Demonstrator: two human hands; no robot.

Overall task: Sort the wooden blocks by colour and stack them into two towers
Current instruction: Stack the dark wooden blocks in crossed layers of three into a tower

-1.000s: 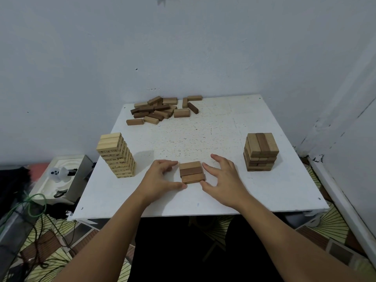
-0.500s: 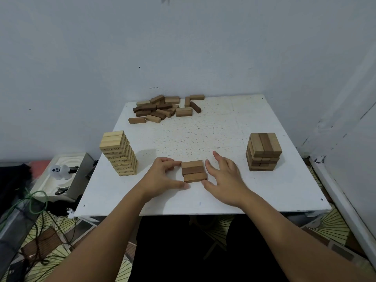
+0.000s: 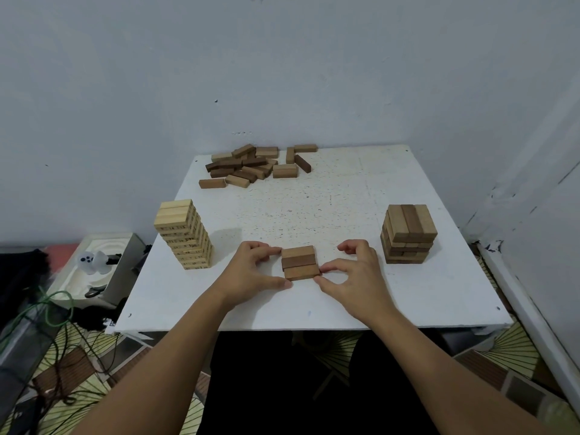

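Both hands [image 3: 309,274] have curled to pinch the three blocks [image 3: 299,262]

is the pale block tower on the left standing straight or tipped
Upright, leaning slightly at most. The pale block tower stands untouched on the white table, its layers squarely stacked; the wide-angle lens may cause the apparent tilt.

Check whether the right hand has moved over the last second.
Yes. The right hand curled its fingers and now pinches the three brown wooden blocks; it stayed left of the brown tower.
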